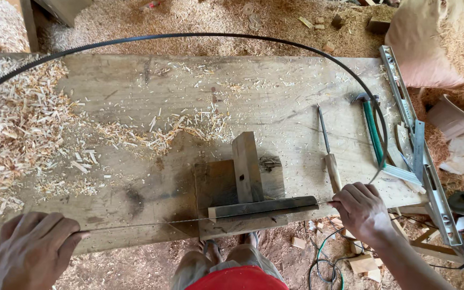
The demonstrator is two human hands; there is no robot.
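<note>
Workbench (135, 80): rough, unfinished grey-brown plank wood, matt, stained dark near its front edge. Wood shavings (12, 134): pale, dry, curled, heaped at the left edge. Band saw blade (189, 36): thin dark metal, toothed, dull. Wooden jig (248, 188): weathered matt blocks, dark strip along its front. File (326, 142): grey metal, pale wooden handle. Hammer (372, 131): metal head, glossy green handle. Sack (430, 43): coarse cloth.
</note>
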